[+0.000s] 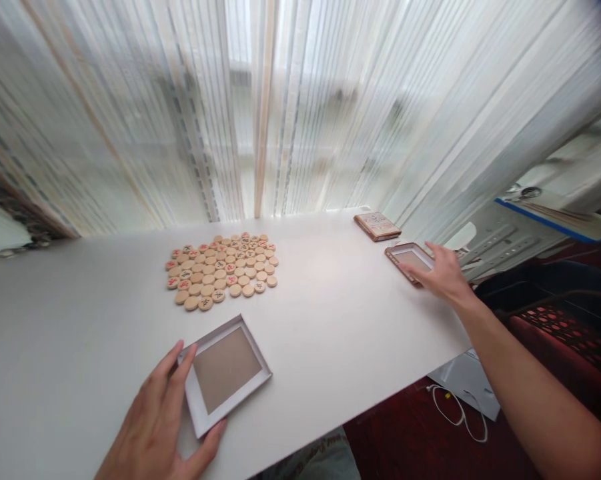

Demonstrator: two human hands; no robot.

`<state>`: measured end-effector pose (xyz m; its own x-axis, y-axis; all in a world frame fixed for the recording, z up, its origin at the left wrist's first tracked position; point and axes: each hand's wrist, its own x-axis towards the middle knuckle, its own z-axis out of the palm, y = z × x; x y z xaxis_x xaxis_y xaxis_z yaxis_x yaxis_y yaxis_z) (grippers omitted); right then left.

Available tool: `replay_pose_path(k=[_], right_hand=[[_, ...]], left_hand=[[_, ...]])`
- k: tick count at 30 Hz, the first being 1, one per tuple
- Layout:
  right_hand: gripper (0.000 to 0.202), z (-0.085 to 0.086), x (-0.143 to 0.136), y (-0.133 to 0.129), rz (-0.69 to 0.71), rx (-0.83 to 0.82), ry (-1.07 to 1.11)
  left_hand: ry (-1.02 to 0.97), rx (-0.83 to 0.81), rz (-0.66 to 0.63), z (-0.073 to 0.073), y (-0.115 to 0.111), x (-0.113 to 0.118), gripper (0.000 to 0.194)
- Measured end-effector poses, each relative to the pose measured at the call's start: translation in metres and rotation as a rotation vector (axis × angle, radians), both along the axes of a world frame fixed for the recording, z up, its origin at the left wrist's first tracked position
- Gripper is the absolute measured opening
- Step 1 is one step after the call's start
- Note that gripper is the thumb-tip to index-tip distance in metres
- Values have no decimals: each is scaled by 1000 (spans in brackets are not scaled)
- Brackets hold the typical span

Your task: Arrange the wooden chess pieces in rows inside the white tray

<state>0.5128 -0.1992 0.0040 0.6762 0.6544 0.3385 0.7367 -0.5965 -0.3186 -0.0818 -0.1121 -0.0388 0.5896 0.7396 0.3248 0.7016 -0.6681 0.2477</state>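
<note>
An open shallow box with white walls (210,421) lies near the table's front edge, its brown inner bottom facing up. My left hand (157,417) grips its left side, fingers on the far rim and thumb at the near corner. At the right of the table my right hand (443,273) holds a second shallow open box (395,261) with a brown patterned outside, thumb over its near part and fingers at its right side. Many round wooden discs (209,270), some with red or black characters, lie in a flat cluster left of centre.
A closed patterned box (377,225) sits at the back right of the white table (325,320). A string curtain (290,120) hangs behind. Beyond the right edge are a dark chair (555,327) and a white cable (455,420) on the floor.
</note>
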Motion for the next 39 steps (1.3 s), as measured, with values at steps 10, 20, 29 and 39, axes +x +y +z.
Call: replay_pose_path(k=[10, 20, 29, 39], right_hand=[[52, 20, -167, 60, 715, 279, 182], [32, 36, -249, 191, 750, 417, 412], [24, -14, -239, 226, 532, 516, 513], [30, -15, -246, 212, 576, 544, 520]], left_hand=[[91, -282, -101, 37, 16, 4, 95], [-183, -263, -80, 93, 87, 11, 77], [-545, -4, 238, 57, 179, 39, 31], [-431, 72, -94, 41, 156, 36, 23]])
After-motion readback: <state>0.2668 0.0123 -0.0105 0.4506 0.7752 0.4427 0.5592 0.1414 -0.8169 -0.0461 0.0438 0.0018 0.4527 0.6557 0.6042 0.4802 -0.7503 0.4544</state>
